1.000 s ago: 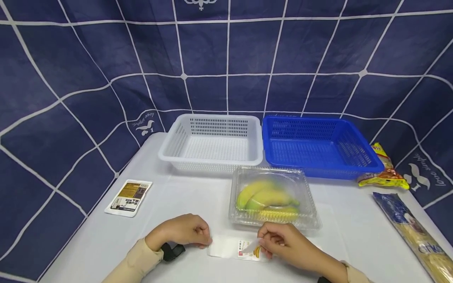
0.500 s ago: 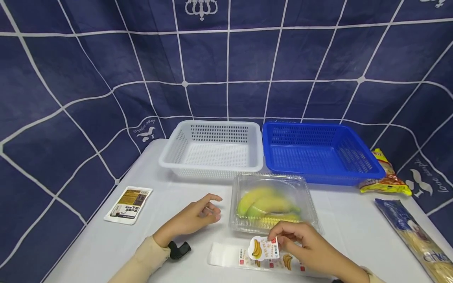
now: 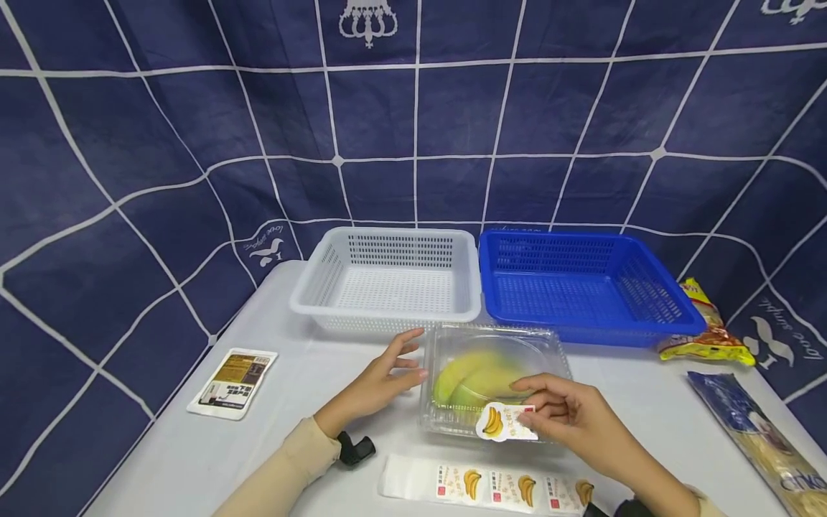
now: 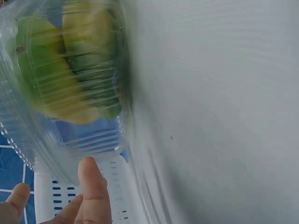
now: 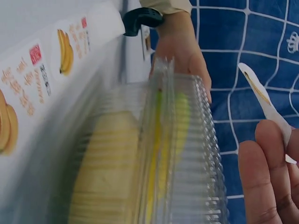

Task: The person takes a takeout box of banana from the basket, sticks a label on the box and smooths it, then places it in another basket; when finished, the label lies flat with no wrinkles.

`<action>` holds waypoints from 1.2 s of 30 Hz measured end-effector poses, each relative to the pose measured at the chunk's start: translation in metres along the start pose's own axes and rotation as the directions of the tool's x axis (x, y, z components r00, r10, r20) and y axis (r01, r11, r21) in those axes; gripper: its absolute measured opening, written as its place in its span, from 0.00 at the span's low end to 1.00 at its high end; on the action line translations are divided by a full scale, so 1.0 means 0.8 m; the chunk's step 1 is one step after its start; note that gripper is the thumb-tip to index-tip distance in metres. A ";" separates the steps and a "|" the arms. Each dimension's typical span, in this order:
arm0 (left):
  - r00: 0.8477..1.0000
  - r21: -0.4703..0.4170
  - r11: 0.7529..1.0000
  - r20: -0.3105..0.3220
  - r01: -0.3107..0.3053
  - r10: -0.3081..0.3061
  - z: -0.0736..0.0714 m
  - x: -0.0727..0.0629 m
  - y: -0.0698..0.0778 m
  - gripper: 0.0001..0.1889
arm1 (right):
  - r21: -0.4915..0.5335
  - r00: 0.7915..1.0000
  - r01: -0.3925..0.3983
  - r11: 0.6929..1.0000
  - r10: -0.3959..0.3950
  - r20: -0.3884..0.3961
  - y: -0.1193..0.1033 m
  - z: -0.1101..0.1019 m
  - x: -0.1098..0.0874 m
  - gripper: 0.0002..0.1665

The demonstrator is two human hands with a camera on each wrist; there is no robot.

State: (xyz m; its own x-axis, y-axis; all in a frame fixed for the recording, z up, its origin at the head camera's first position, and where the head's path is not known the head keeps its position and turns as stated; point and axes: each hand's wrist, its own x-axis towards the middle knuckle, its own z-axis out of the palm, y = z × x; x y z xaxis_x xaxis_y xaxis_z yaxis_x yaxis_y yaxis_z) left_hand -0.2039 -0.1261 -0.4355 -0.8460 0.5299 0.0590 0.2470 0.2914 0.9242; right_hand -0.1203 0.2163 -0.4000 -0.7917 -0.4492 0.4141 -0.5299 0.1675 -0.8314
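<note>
Over the front edge of the clear clamshell (image 3: 543, 350), I see right hand (image 3: 571, 418) pinching banana sticker (image 3: 500, 422); left of clamshell, left hand (image 3: 380, 384), fingers spread.

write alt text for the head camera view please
A right hand pinches a white banana-printed sticker above the front of a clear rectangular plastic box of yellow-green bananas; the left hand is at its left. In front lies a whitish strip of banana stickers; behind stand a white plastic basket and a blue plastic basket.

Left fingers (image 3: 399, 345) spread; right fingers (image 3: 538, 383) pinched, some apparently curled
</note>
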 end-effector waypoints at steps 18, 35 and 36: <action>0.991 -0.062 0.997 0.129 0.056 -0.048 -0.003 0.029 0.014 0.50 | -0.160 0.984 -0.165 0.973 0.174 0.045 -0.004 -0.050 0.018 0.06; 0.982 -0.115 0.987 0.163 0.112 -0.093 -0.001 0.037 0.008 0.51 | -0.167 0.898 -0.371 0.914 0.398 0.187 -0.018 -0.076 0.089 0.13; 0.982 -0.116 0.987 0.164 0.114 -0.094 -0.001 0.037 0.007 0.51 | -0.173 0.887 -0.390 0.905 0.419 0.194 -0.017 -0.076 0.094 0.14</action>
State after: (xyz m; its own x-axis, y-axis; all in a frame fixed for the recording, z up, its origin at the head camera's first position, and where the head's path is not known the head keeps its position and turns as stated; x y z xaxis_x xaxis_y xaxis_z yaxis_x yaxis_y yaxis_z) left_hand -0.2274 -0.1092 -0.4281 -0.7764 0.6236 -0.0910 0.0926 0.2558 0.9623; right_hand -0.1910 0.2331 -0.3348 -0.8652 -0.4985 -0.0534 -0.2231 0.4781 -0.8495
